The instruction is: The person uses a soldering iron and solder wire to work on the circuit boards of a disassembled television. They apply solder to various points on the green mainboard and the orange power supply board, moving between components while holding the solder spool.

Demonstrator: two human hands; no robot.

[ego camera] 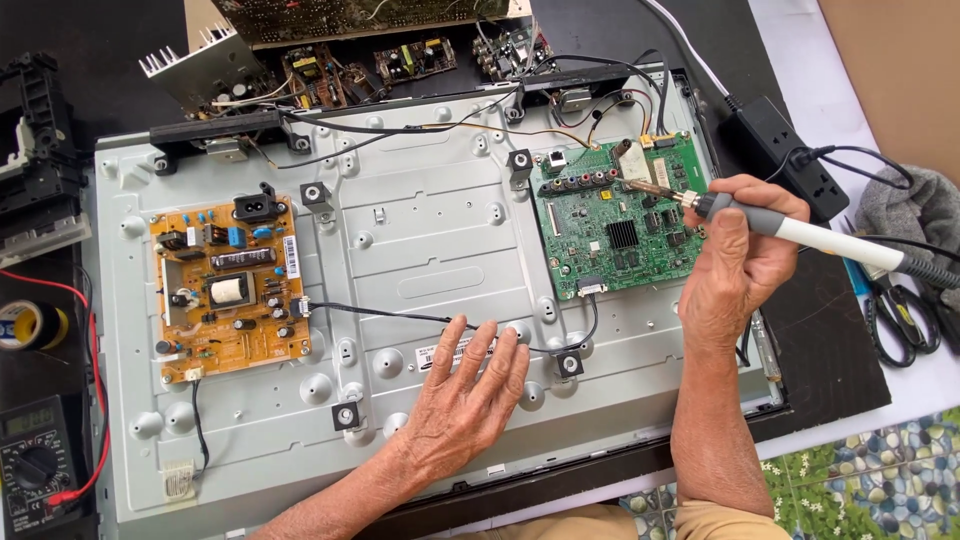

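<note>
Right hand (745, 255) grasps soldering iron (790, 228), tip seemingly touching green board (615, 215); left hand (465, 385) released flat.

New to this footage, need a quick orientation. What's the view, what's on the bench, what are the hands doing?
There is no machine here: a person works with two bare hands, filmed by one camera worn on the head and looking down.

On the bench lies a flat screen's metal back panel, opened up. An orange circuit board sits on its left part and a green circuit board on its right.

The right hand holds a soldering iron, its tip over the green board's upper edge. The left hand rests flat and open on the panel, beside a thin black cable.

Off the panel: a multimeter at lower left and a black power strip at upper right.
</note>
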